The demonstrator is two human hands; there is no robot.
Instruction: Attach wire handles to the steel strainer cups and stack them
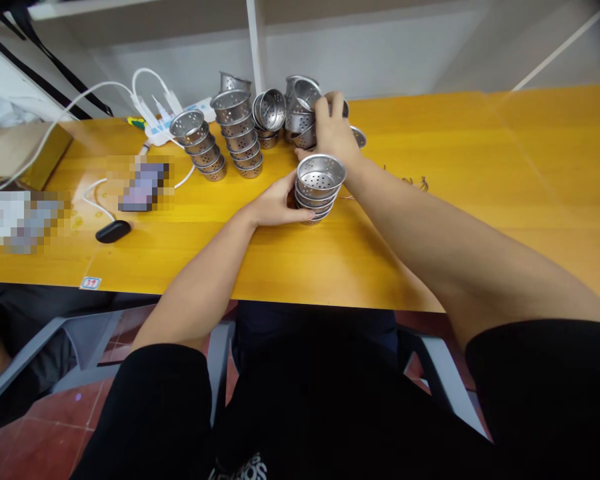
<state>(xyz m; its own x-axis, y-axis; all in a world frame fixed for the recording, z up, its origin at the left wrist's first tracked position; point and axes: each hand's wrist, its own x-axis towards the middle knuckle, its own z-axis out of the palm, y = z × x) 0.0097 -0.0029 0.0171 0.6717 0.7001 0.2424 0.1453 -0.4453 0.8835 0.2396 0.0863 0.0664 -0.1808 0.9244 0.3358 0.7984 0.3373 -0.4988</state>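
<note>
My left hand [275, 203] is wrapped round the lower part of a short stack of perforated metal cups [321, 175], which stands upright on the wooden table with its top cup open upward. Behind that stack my right hand [334, 130] is closed on a perforated metal cup [345, 108], mostly hidden by the fingers. Just left of the right hand is a loose group of similar cups [300, 120], some tilted. Another round metal piece [359, 137] shows partly behind my right wrist.
Two taller cup stacks [240, 133] [200, 148] stand at the back left, with tilted cups [271, 110] beside them. A power strip [163, 130] with white cables, a phone [145, 187] and a black oval object [113, 231] lie on the left. Thin brown bits [423, 184] lie right.
</note>
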